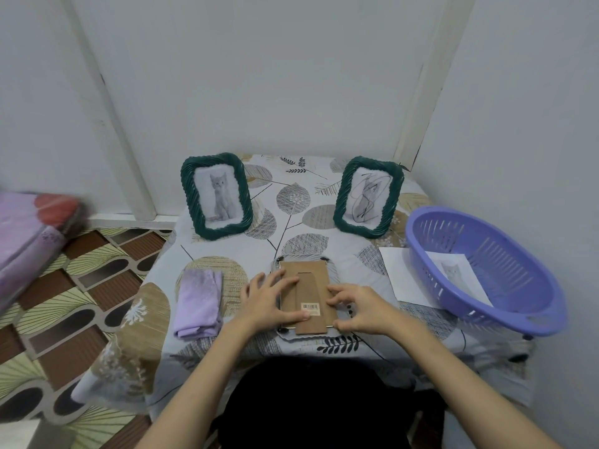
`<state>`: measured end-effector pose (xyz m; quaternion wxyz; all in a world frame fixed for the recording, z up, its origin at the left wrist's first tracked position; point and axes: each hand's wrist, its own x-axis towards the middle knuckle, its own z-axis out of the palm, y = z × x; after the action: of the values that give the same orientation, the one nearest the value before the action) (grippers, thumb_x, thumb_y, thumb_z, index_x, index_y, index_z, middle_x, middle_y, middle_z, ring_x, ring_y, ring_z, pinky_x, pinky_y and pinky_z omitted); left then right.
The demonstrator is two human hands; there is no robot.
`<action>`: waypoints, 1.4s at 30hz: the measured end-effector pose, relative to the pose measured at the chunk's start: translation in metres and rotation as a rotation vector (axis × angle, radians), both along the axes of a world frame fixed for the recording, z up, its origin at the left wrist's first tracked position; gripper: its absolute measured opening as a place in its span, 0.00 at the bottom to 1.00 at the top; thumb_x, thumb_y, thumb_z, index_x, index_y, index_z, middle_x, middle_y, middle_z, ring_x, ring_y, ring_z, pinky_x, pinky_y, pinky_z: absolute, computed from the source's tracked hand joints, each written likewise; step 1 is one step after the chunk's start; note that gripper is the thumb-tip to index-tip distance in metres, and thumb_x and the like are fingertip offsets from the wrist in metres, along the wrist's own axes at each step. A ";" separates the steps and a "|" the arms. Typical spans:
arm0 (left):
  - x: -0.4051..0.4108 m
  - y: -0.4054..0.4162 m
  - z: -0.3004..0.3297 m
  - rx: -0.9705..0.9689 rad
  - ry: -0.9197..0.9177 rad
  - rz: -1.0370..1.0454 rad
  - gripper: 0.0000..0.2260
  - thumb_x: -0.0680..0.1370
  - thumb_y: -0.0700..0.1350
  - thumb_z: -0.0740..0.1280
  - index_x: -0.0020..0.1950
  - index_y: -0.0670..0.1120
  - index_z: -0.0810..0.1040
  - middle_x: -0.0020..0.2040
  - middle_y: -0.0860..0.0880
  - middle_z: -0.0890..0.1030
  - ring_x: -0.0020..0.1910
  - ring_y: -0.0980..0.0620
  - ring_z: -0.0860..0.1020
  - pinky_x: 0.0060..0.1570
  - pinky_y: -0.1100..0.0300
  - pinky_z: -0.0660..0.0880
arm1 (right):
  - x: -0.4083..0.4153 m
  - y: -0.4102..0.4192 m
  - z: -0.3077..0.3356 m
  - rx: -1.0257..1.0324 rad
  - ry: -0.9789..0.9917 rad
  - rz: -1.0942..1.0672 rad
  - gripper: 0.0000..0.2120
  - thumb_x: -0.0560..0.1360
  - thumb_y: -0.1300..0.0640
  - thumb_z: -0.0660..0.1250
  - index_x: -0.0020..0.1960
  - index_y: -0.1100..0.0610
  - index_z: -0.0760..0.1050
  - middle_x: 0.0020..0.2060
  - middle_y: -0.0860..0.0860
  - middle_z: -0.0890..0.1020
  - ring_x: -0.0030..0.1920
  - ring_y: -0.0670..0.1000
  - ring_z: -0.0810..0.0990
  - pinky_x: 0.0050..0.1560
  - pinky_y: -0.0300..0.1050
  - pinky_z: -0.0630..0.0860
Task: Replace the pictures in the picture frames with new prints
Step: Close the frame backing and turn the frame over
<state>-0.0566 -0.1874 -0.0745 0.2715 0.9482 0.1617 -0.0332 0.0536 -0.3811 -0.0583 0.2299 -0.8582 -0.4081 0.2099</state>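
A picture frame (308,280) lies face down near the table's front edge, its brown cardboard back and stand facing up. My left hand (269,299) rests flat on the back's left side, thumb beside the barcode sticker. My right hand (359,307) presses fingertips on the frame's right edge and lower right corner. Two green woven frames stand upright at the back: the left frame (216,196) shows a grey cat print, the right frame (369,197) shows a scribbled-over cat picture. A cat print (460,273) lies in the purple basket (531,322).
A folded lilac cloth (198,303) lies left of the flat frame. A white sheet (393,270) pokes out from under the basket at the right. The table carries a leaf-patterned cloth (291,196). Walls close in behind and at the right; folded bedding (29,234) sits at left.
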 end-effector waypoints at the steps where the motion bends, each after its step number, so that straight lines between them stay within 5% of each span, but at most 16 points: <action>1: 0.000 0.000 -0.001 0.006 -0.006 -0.002 0.43 0.55 0.76 0.59 0.69 0.66 0.60 0.75 0.59 0.53 0.74 0.47 0.50 0.71 0.46 0.46 | -0.002 -0.001 -0.002 0.004 -0.024 0.014 0.24 0.66 0.52 0.72 0.60 0.58 0.77 0.70 0.54 0.67 0.69 0.50 0.66 0.64 0.31 0.58; 6: -0.001 0.000 -0.007 0.035 -0.040 0.005 0.47 0.51 0.79 0.52 0.69 0.67 0.59 0.75 0.60 0.53 0.74 0.47 0.50 0.70 0.48 0.47 | -0.011 -0.015 -0.012 0.117 -0.086 -0.117 0.28 0.59 0.38 0.64 0.57 0.45 0.77 0.74 0.51 0.58 0.74 0.54 0.49 0.73 0.51 0.49; 21: -0.001 0.001 -0.012 0.058 -0.055 -0.001 0.53 0.46 0.84 0.42 0.70 0.67 0.57 0.76 0.59 0.52 0.74 0.47 0.49 0.70 0.48 0.47 | -0.017 -0.014 -0.041 0.274 -0.148 -0.257 0.25 0.58 0.36 0.57 0.51 0.42 0.78 0.65 0.38 0.65 0.71 0.53 0.58 0.72 0.55 0.49; 27: -0.001 0.002 -0.013 0.066 -0.048 -0.009 0.54 0.46 0.84 0.41 0.70 0.67 0.56 0.76 0.60 0.51 0.74 0.47 0.49 0.70 0.47 0.46 | -0.022 -0.007 -0.028 0.282 0.014 -0.325 0.19 0.64 0.42 0.60 0.55 0.35 0.71 0.71 0.48 0.66 0.73 0.54 0.56 0.72 0.53 0.45; 32: -0.001 0.000 -0.012 0.063 -0.044 -0.007 0.51 0.48 0.83 0.46 0.70 0.67 0.56 0.76 0.59 0.51 0.74 0.47 0.49 0.70 0.48 0.46 | -0.041 0.003 -0.029 0.038 -0.136 -0.266 0.32 0.60 0.25 0.47 0.62 0.29 0.66 0.75 0.52 0.53 0.75 0.54 0.44 0.70 0.61 0.34; 37: -0.012 0.004 -0.011 -0.030 -0.088 -0.013 0.46 0.53 0.81 0.49 0.69 0.68 0.60 0.77 0.54 0.47 0.75 0.47 0.48 0.71 0.48 0.46 | -0.047 0.003 -0.036 0.002 -0.258 -0.297 0.32 0.62 0.26 0.45 0.64 0.29 0.63 0.76 0.51 0.51 0.75 0.55 0.43 0.69 0.66 0.35; 42: -0.033 0.005 -0.015 -0.077 -0.128 -0.023 0.35 0.54 0.78 0.57 0.60 0.70 0.65 0.76 0.53 0.54 0.74 0.47 0.53 0.72 0.44 0.52 | -0.056 0.004 -0.046 -0.002 -0.297 -0.316 0.31 0.65 0.28 0.40 0.67 0.30 0.58 0.76 0.50 0.47 0.75 0.55 0.43 0.69 0.65 0.36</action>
<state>-0.0899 -0.1820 -0.0898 0.3174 0.9389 0.1316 0.0179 -0.0020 -0.3768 -0.1039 0.1965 -0.9333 -0.2976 0.0428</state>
